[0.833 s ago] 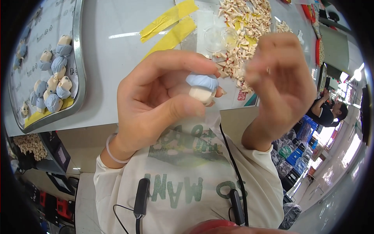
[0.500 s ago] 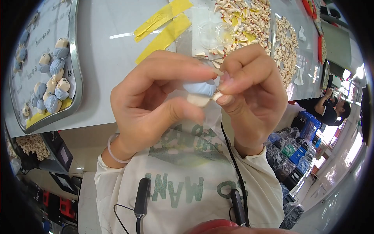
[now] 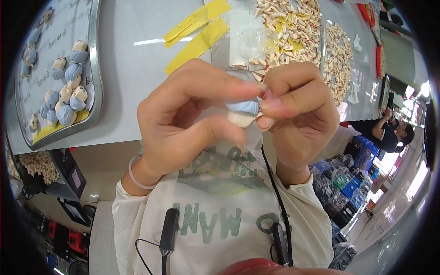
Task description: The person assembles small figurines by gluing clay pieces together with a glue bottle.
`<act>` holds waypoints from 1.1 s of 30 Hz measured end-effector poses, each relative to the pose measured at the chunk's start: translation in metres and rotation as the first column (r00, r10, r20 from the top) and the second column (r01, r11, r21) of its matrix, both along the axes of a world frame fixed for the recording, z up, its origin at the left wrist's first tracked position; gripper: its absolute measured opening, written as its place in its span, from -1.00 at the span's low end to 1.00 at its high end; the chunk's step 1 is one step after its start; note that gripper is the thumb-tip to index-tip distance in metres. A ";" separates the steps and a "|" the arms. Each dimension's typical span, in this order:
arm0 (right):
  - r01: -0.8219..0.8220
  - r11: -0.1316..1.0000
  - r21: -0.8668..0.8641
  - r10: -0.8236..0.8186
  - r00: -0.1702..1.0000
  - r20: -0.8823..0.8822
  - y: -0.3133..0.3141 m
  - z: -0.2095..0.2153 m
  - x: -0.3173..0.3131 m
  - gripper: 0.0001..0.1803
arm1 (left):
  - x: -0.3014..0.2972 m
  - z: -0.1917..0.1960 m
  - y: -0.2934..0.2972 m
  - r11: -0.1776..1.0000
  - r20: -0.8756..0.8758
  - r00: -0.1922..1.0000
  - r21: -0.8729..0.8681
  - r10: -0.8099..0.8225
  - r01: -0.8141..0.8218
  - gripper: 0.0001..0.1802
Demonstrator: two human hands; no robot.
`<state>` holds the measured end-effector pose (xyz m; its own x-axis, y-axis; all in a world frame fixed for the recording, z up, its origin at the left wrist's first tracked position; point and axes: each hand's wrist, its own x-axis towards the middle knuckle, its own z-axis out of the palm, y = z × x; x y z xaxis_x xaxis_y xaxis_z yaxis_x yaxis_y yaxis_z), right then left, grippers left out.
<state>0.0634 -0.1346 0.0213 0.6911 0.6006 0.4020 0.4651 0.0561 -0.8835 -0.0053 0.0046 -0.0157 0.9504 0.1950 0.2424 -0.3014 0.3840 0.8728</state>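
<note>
Close in front of my chest, my left hand (image 3: 183, 112) grips a small doll head (image 3: 244, 108) between thumb and fingers. The head is light blue on top and cream below, and it lies on its side. At its right end, my right hand (image 3: 300, 112) pinches with thumb and forefinger. A sliver of a small cream piece (image 3: 260, 114) shows at those fingertips, touching the head; most of it is hidden. Beyond my hands, many small cream pointed pieces (image 3: 286, 39) with red marks lie spread over the table.
At the left, a metal-rimmed tray (image 3: 95, 91) holds several blue-and-cream doll heads (image 3: 67, 115). Yellow tape strips (image 3: 197, 43) and a clear round dish (image 3: 250, 43) are on the table (image 3: 133, 68). Another person (image 3: 382, 133) and wrapped bins (image 3: 339, 183) are at the right.
Both hands have shifted slightly right with the doll head. My right fingertips have drawn closer together at its end, covering more of the small cream piece.
</note>
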 end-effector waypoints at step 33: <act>0.209 0.971 -0.117 -0.193 0.972 0.132 -0.018 0.019 -0.010 -0.79 | -0.001 0.046 0.219 0.120 -0.032 0.795 0.991 0.606 -0.051 -0.78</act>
<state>0.0534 -0.1524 0.0405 0.7547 0.5066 0.4169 0.5575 -0.1600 -0.8146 -0.0067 0.2236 0.0301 0.8922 0.4082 0.1934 0.2681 -0.8231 0.5006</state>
